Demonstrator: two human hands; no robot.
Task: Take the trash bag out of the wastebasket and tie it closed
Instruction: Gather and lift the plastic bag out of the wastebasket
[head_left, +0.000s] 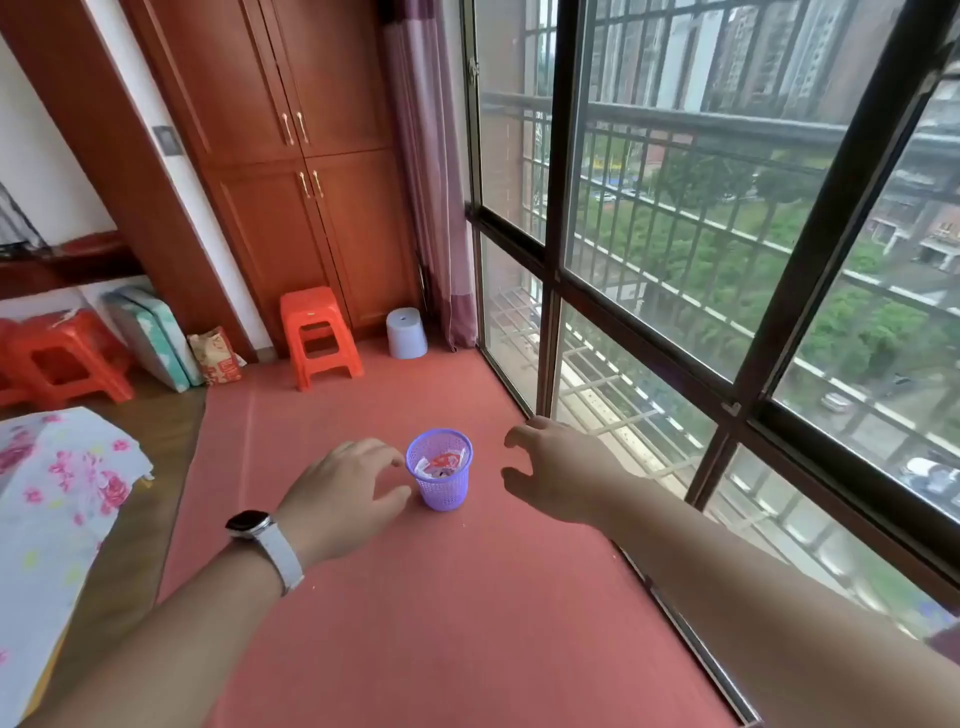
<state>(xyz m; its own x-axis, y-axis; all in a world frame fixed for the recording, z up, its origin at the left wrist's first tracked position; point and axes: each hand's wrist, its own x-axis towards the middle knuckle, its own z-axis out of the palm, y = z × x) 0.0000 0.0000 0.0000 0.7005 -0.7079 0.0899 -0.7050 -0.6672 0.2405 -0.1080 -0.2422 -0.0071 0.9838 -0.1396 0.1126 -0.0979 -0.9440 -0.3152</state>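
Two bare hands reach out over a red floor mat (467, 597) toward a small purple wastebasket (440, 475) that stands upright on it, not far from the tall window (675, 234) with its dark frame and outer bars. The left hand (340, 496), with a pale-strapped watch (260, 535) on its wrist, hovers just beside the basket's left side, fingers spread and curled and the thumb close to the mesh wall; whether it touches the basket I cannot tell. The right hand (550, 467) is held apart from the basket on its right, fingers likewise spread and bent like a claw, gripping nothing. Inside the basket lies some trash (440, 462), white and red scraps, and a thin clear lining seems to sit among it, though the bag itself is too small and blurred to make out properly. Farther back an orange plastic stool (319, 335) stands before a wooden wardrobe (291, 171), with a pale blue round stool (406, 332) beside it near the foot of a purple curtain (431, 171). More red stools (57, 358) sit at the left, along with a flat folded cushion (150, 338) leaning on the wall and a patterned paper bag (215, 358). A flowered cloth (57, 499) covers something at the near left edge.
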